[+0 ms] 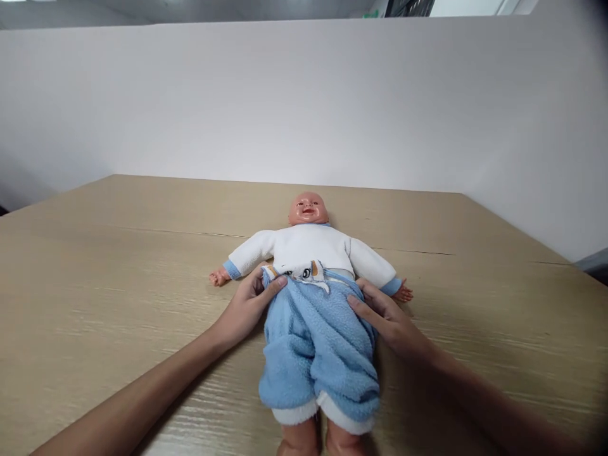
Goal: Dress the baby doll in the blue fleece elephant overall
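Note:
A baby doll (308, 209) lies on its back in the middle of the wooden table (118, 285), head away from me. It wears a white fleece top (308, 248) and light blue fleece trousers (316, 342) with white cuffs. My left hand (249, 304) pinches the trousers' waistband at the doll's right hip, thumb over the cloth. On the other hip, my right hand (387, 316) grips the waistband, fingers curled round the fabric. The doll's bare feet show at the bottom edge of the picture.
A plain white partition wall (304, 101) stands behind the table's far edge. The table's right edge runs diagonally at the right, with a dark gap beyond it.

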The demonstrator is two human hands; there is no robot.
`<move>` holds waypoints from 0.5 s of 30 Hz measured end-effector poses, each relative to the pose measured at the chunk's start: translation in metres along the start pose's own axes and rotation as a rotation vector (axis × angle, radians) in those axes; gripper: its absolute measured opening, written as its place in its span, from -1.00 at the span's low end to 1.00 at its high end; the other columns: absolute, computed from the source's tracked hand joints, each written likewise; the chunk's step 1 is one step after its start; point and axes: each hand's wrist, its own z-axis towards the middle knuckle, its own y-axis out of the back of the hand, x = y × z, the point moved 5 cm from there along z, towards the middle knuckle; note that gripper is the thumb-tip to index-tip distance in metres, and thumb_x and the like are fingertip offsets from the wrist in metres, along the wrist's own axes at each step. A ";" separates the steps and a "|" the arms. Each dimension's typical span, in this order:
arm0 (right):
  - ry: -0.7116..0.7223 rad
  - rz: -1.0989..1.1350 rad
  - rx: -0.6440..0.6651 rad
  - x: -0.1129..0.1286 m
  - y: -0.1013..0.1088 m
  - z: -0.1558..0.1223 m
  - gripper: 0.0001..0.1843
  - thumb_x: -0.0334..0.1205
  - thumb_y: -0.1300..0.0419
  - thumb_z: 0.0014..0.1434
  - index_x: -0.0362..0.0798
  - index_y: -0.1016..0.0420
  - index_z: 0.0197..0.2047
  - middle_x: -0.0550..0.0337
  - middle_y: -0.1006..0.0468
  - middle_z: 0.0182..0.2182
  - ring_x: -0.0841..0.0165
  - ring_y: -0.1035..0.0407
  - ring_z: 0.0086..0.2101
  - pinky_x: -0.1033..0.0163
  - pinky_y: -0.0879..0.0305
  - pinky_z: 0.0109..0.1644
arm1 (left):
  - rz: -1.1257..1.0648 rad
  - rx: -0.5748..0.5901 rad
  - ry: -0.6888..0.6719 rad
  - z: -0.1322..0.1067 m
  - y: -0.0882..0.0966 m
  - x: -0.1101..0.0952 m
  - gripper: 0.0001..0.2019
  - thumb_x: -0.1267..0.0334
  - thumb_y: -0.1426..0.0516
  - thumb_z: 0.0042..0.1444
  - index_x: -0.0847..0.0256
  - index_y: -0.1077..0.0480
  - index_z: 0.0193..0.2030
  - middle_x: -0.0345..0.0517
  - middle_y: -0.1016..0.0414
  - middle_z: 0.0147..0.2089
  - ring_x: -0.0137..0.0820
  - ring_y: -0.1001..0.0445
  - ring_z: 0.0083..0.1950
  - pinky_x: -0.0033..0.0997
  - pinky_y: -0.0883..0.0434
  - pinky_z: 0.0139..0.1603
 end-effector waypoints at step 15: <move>0.029 0.034 -0.231 0.019 0.013 0.053 -0.57 0.18 -0.41 0.17 0.04 -0.46 -0.15 0.28 -0.48 -0.30 0.27 -0.34 -0.27 0.19 -0.25 -0.17 | 0.246 0.117 -0.170 0.038 0.003 -0.039 -0.61 -0.14 -0.25 0.36 0.18 -0.42 -0.07 -0.16 -0.44 -0.18 -0.33 -0.39 -0.13 -0.34 -0.34 -0.09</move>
